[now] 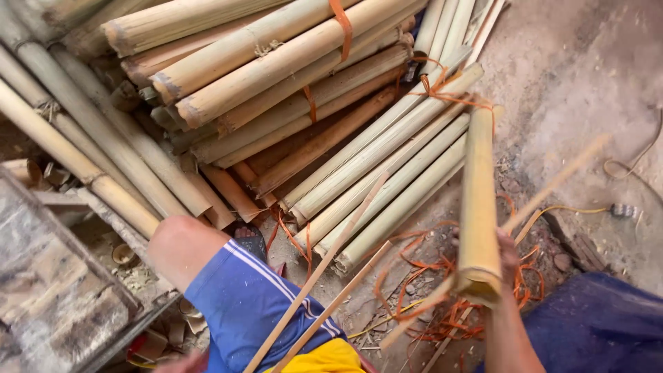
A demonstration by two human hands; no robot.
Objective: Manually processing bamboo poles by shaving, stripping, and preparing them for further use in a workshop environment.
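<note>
My right hand [510,254] grips the lower end of a short split bamboo section [479,207], which points away from me. The bamboo hides most of the hand; only the fingers and forearm show. A thin blurred bamboo strip [559,183] crosses behind that section. Two long thin bamboo slats [331,266] run from the frame's bottom edge over my knee in blue shorts [248,297] toward the pile. My left hand is out of view.
Bundles of long bamboo poles [276,76] tied with orange straps fill the upper left and centre. More split poles [394,173] lie on the dirt floor. Loose orange strapping [421,276] is scattered by my right arm. A cord [625,169] lies at right, a worn block [48,290] at left.
</note>
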